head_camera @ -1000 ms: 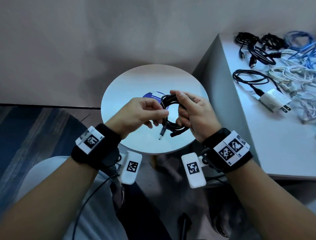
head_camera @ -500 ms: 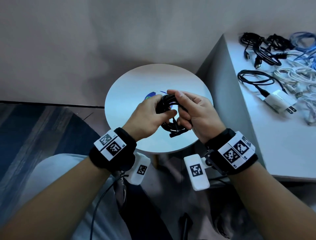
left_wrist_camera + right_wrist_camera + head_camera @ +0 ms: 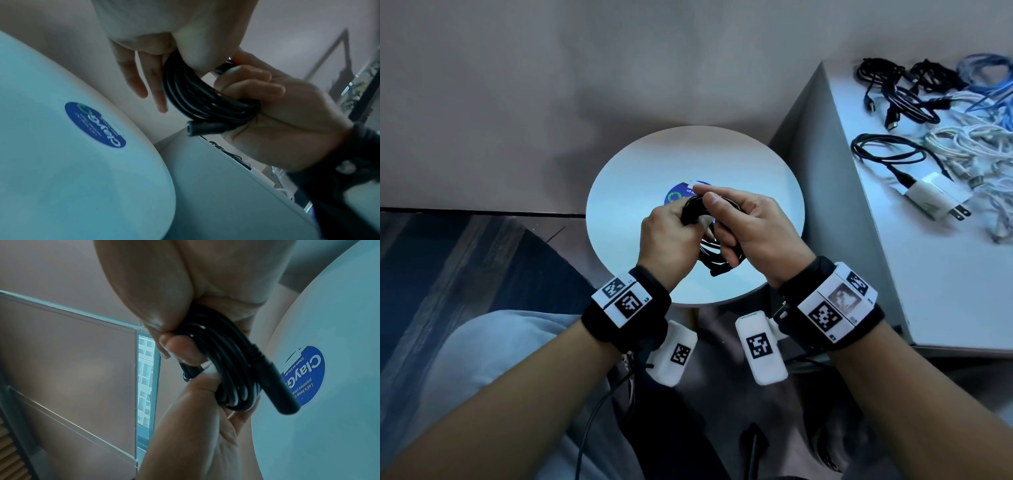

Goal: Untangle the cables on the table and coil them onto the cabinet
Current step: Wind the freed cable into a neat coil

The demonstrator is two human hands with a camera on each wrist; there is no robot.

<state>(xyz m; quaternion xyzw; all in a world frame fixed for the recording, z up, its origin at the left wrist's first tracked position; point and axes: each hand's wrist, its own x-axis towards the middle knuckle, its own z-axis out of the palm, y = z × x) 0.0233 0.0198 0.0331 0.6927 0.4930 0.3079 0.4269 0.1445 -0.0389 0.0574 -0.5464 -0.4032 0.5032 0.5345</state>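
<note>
Hands have moved closer: left hand now grips the black coiled cable, tucking its loose end in. Right hand pinches it above the round white table. Coil looks nearly done.

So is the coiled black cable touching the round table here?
Apart. The left wrist view shows the black cable held by both hands above the round table, with wall visible between them.
</note>
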